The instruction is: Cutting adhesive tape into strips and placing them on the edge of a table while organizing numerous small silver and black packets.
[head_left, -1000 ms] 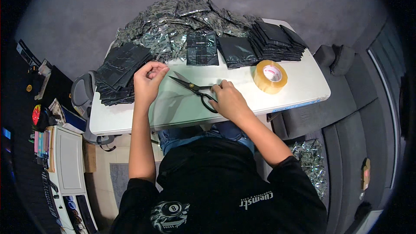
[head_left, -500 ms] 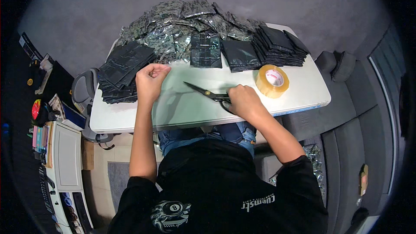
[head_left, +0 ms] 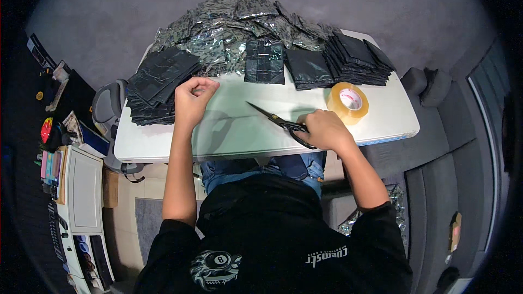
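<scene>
Black-handled scissors (head_left: pixel 280 122) are in my right hand (head_left: pixel 326 129), blades pointing up and left over the white table (head_left: pixel 234 139). My left hand (head_left: pixel 193 100) is closed in a pinch beside the left stack of black plastic packets (head_left: pixel 158 84). Whatever its fingers hold, if anything, I cannot make out. Just behind my right hand a wide roll of clear yellowish packing tape (head_left: pixel 336 108) stands on the table. A single black packet (head_left: pixel 264 62) with shiny strips across it lies farther back, between the two hands.
Along the back edge spreads a heap of camouflage-patterned packets in clear plastic (head_left: pixel 212 32). More black packets (head_left: pixel 357 62) are stacked at the right. A grey sofa (head_left: pixel 436 152) stands right of the table, a grey chair (head_left: pixel 106 106) and a white cabinet (head_left: pixel 84 190) left.
My right hand has moved a little to the right with the scissors, whose tip now sits farther from my left hand. The left hand keeps its pinch; the whole view has shifted slightly.
</scene>
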Tool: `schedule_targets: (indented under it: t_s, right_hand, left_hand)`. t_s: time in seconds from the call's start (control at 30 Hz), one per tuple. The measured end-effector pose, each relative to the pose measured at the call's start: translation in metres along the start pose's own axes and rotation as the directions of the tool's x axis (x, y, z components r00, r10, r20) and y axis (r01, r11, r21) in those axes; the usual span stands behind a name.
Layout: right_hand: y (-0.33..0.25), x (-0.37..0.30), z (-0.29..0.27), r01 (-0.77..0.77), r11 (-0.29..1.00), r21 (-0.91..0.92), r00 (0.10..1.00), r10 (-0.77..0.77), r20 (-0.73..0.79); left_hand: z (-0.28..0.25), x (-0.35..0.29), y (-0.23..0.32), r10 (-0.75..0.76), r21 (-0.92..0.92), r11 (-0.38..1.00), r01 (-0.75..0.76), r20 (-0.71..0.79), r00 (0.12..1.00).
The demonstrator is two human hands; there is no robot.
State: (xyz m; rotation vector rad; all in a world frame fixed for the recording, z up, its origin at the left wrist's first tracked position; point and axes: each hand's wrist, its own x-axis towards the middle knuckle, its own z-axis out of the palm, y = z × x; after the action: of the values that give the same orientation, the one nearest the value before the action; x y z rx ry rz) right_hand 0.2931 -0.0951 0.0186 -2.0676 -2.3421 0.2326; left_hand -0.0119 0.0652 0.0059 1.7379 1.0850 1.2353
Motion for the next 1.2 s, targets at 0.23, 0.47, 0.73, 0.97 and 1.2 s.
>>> schedule_targets:
  t_s: [0.23,0.47,0.73,0.97,1.2]
  right_hand:
    - [-0.028,-0.018,0.049,0.019,0.245,0.969,0.969,-0.245,0.043]
    - [-0.074,-0.029,0.089,-0.012,-0.016,1.0,0.917,-0.398,0.005]
    - [-0.105,-0.019,0.077,0.023,0.243,0.97,0.945,-0.323,0.058]
    - [-0.119,-0.009,0.085,0.074,0.179,0.981,0.952,-0.306,-0.016]
    - [-0.126,-0.004,0.085,0.103,0.162,0.981,0.962,-0.267,-0.057]
  left_hand:
    - [0.001,0.003,0.0,0.012,-0.146,0.989,-0.009,0.016,1.0]
    - [0.001,0.0,0.012,-0.21,-0.239,0.946,0.221,0.071,0.975]
    - [0.004,-0.014,0.019,-0.285,-0.314,0.899,0.306,0.11,0.952]
    - [0.001,-0.024,0.023,-0.325,-0.344,0.876,0.339,0.1,0.941]
    - [0.006,-0.028,0.019,-0.317,-0.379,0.862,0.337,0.114,0.941]
